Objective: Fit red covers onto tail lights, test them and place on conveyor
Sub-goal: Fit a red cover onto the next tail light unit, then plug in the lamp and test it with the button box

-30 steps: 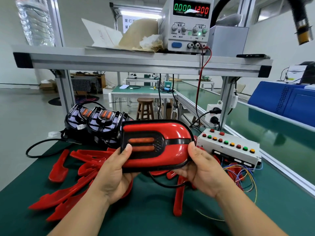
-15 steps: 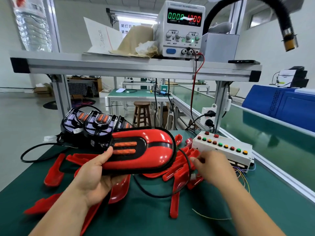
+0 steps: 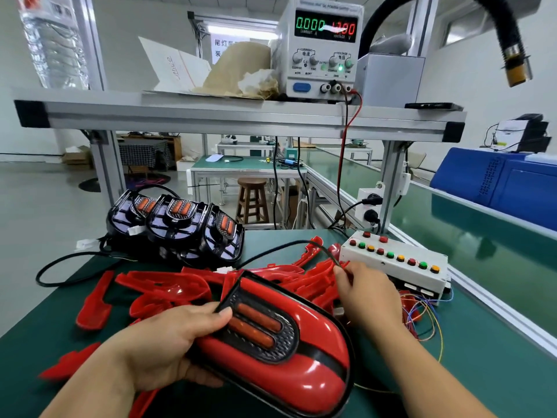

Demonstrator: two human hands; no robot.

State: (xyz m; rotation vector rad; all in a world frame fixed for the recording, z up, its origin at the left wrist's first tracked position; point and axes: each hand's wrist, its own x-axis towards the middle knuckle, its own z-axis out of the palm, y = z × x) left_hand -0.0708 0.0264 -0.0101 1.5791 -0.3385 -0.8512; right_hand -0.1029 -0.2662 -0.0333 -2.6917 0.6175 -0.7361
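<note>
Testing step, by the look of it. Left hand (image 3: 168,342) grip wraps the near end of the tail light (image 3: 286,351), thumb on the black bezel, holding it tilted just above the green surface (image 3: 482,372), lower centre. Right hand (image 3: 367,294) grip pinches the black lead (image 3: 286,245) right beside the test box (image 3: 394,267). To do it well, keep the lens facing up, seat the plug square, don't tug the lead, and watch the strips. The glossy red cover looks flush. There is a black band and two orange strips, unlit, in a meshed black inset.

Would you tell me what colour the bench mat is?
The bench mat is dark green, seen best in the head view.
</note>
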